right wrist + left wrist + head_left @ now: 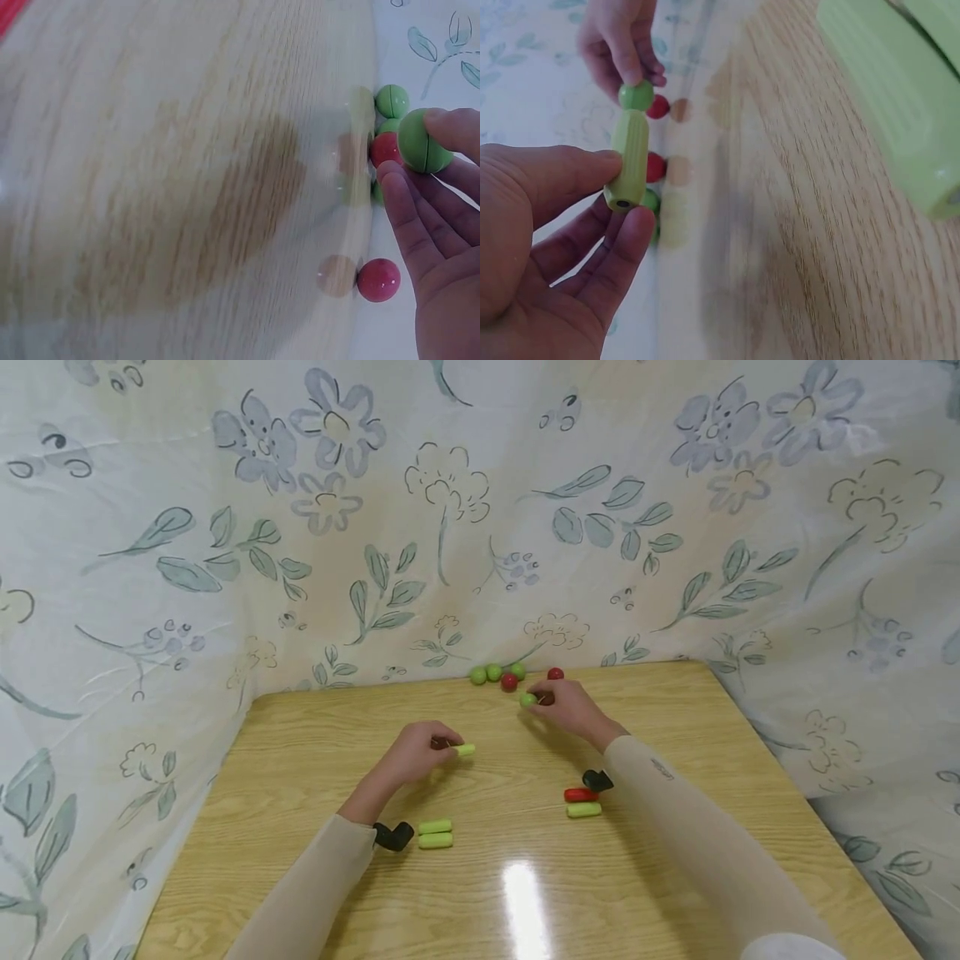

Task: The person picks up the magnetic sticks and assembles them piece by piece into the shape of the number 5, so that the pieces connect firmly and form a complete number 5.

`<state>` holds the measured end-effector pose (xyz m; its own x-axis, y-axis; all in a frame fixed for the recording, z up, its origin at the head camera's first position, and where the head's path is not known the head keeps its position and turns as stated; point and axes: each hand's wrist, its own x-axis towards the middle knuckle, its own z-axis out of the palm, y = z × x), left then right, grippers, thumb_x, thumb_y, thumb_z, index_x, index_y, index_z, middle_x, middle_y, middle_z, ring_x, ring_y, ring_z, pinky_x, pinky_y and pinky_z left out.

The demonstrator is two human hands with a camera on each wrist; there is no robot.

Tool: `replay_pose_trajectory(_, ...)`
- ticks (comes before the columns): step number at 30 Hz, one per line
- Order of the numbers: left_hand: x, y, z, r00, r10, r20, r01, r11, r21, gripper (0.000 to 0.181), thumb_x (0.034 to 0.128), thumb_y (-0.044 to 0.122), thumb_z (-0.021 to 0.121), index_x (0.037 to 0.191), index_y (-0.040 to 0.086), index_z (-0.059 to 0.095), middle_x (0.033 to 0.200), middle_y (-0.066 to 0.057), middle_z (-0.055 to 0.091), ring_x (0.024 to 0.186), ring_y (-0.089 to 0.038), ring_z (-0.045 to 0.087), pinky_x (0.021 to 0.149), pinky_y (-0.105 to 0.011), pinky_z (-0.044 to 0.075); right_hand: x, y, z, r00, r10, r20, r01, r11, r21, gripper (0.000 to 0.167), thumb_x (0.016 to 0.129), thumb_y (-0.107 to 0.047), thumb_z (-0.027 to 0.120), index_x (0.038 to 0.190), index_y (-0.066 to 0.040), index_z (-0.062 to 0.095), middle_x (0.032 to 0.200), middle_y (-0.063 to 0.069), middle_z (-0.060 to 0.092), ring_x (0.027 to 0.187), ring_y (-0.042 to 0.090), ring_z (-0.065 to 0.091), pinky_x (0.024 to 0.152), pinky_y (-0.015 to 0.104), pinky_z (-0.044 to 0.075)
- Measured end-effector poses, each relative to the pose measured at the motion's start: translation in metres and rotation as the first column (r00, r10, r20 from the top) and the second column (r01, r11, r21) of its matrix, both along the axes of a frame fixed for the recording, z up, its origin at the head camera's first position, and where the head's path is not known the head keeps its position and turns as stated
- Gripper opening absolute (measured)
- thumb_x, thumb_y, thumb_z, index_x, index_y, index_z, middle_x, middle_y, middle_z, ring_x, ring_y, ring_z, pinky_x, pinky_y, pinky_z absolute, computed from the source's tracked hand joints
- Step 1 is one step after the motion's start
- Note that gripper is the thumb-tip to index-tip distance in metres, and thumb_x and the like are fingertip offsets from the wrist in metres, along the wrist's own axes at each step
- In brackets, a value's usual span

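Green ball (528,700) is pinched in the right hand (570,707); the left hand (418,753) pinches a yellow-green stick (467,749); other balls (478,676) and sticks (435,841) lie loose, seemingly none joined.

White glare on table (510,793), soft shadows, hazy wrist views

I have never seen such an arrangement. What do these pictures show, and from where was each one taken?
No machine works here: only a person's left hand and right hand, both bare. The wide picture comes from a camera worn on the head; the others come from cameras on the left and right wrists. The left hand pinches a light green stick; the right holds a green ball. On the wooden table, two similar sticks lie near the left sleeve. Near the right sleeve, a red stick lies beside another green one. Three green balls and two red balls rest at the far edge.
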<state>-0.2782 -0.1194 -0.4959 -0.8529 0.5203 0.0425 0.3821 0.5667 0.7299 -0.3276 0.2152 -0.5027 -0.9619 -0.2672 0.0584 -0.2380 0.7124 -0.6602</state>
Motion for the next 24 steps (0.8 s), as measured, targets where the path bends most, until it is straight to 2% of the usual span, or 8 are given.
replay_pose_trajectory(9, -0.019, 0.002, -0.007, 0.999, 0.035, 0.015, -0.035, 0.999, 0.003, 0.015, 0.1024, 0.010, 0.076, 0.116, 0.009, 0.083, 0.105, 0.001, 0.075, 0.093, -0.015, 0.067, 0.084, -0.038, 0.059, 0.002, -0.002, 0.000, 0.999, 0.045, 0.006, -0.045, 0.999, 0.013, 0.026, 0.099, -0.014, 0.083, 0.122, -0.006, 0.076, 0.107, 0.005, 0.075, 0.099, 0.022, 0.069, 0.091, 0.041, 0.058)
replay_pose_trajectory(15, -0.034, 0.014, -0.004, 0.999, 0.030, 0.010, -0.030, 1.000, 0.007, 0.015, 0.1013, 0.010, 0.077, 0.115, 0.009, 0.083, 0.103, 0.000, 0.075, 0.094, -0.017, 0.067, 0.085, -0.038, 0.058, 0.003, -0.005, -0.001, 0.999, 0.044, 0.016, -0.044, 0.999, -0.002, 0.024, 0.097, -0.013, 0.084, 0.118, -0.006, 0.075, 0.106, 0.006, 0.075, 0.098, 0.023, 0.071, 0.089, 0.041, 0.058)
replay_pose_trajectory(24, -0.042, 0.024, -0.002, 1.000, 0.023, -0.009, -0.023, 0.999, -0.029, 0.014, 0.0996, 0.008, 0.079, 0.113, 0.007, 0.083, 0.101, -0.001, 0.075, 0.093, -0.016, 0.067, 0.087, -0.037, 0.057, 0.001, -0.006, -0.007, 0.998, 0.053, 0.036, -0.053, 0.999, -0.001, 0.024, 0.096, -0.013, 0.086, 0.115, -0.008, 0.073, 0.106, 0.005, 0.075, 0.098, 0.022, 0.071, 0.087, 0.039, 0.059)
